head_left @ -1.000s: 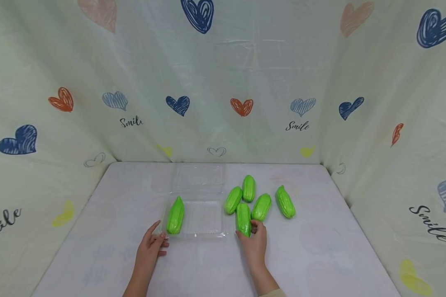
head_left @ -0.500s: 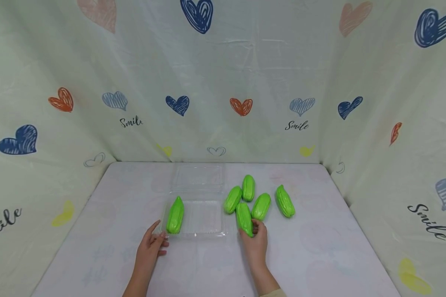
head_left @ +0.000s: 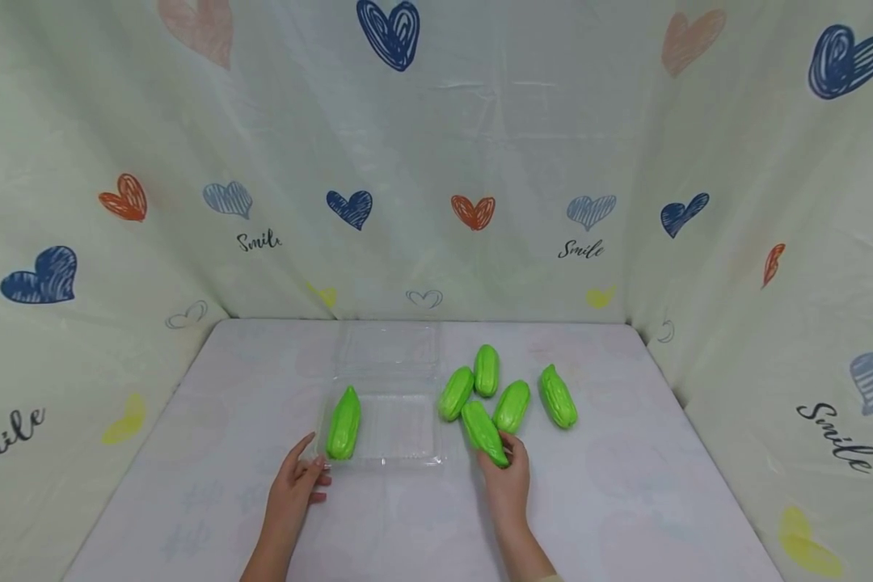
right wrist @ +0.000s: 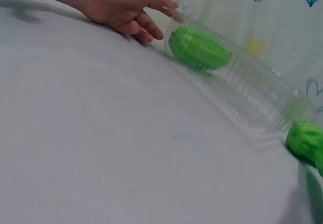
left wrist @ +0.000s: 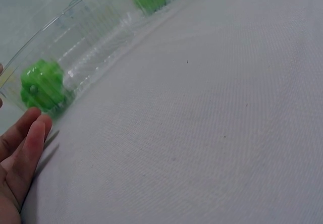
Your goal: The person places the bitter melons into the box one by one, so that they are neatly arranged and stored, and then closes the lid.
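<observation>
A clear plastic clamshell box (head_left: pixel 378 462) stands with its lid (head_left: pixel 389 323) laid back behind it. One green ribbed gourd (head_left: pixel 344 424) lies along the box's left side. My left hand (head_left: pixel 291 489) is at the near left corner, its extended fingers touching the rim and wall. To the right of the box, my right hand (head_left: pixel 508 477) grips the near end of another green ribbed gourd (head_left: pixel 482 432) between thumb and fingers. This gourd points away to the left. In the right wrist view the left hand (right wrist: pixel 126 12) shows beside the box; the right hand is out of frame.
Several more green gourds lie just beyond the held one: one near the box (head_left: pixel 456 394), one at the back (head_left: pixel 487 370), one close by (head_left: pixel 512 406) and one farther right (head_left: pixel 558 396). A curtain with printed hearts (head_left: pixel 473 212) surrounds the white table (head_left: pixel 626 485).
The gourd in my right hand has swung its near end to the right, along with the hand. My left hand and the box have stayed in place.
</observation>
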Demonstrator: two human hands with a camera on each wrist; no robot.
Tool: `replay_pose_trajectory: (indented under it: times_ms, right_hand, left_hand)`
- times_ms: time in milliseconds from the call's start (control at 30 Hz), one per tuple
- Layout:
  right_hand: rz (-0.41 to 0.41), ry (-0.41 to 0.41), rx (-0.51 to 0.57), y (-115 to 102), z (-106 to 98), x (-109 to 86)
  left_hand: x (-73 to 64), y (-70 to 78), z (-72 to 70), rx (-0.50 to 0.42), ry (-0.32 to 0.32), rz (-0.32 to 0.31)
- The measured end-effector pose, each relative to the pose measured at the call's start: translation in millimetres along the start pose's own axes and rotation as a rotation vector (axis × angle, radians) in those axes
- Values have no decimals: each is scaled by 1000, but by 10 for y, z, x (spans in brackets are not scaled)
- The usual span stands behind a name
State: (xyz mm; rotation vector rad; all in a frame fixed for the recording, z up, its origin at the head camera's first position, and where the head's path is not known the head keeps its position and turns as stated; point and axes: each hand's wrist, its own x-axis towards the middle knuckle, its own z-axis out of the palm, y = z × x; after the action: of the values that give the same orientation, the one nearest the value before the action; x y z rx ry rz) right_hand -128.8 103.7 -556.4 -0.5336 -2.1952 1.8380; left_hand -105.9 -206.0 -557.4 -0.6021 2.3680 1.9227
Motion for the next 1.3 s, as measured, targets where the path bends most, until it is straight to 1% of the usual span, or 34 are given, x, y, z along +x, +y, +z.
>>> replay_pose_trajectory:
  times_ms: [167, 367, 567, 800, 1067, 1300]
  right_hand:
    - [23, -21, 25, -106, -47, -18]
    - [26, -35, 69, -262, -72, -29]
    - [25, -75, 121, -415, -54, -84]
    - [6, -92, 147, -518, 25, -107]
    - [-19, -148, 161, -600, 147, -128]
    - [-35, -173, 165, -660, 258, -149]
  left_hand:
    - [1, -7, -17, 4, 2, -8]
    - [1, -7, -9, 5, 13, -10]
    - [1, -7, 3, 10, 15, -13]
    - [6, -3, 5, 9, 10, -6]
    - [4, -4, 4, 8, 17, 8]
    - [23, -27, 13, 2, 20, 9]
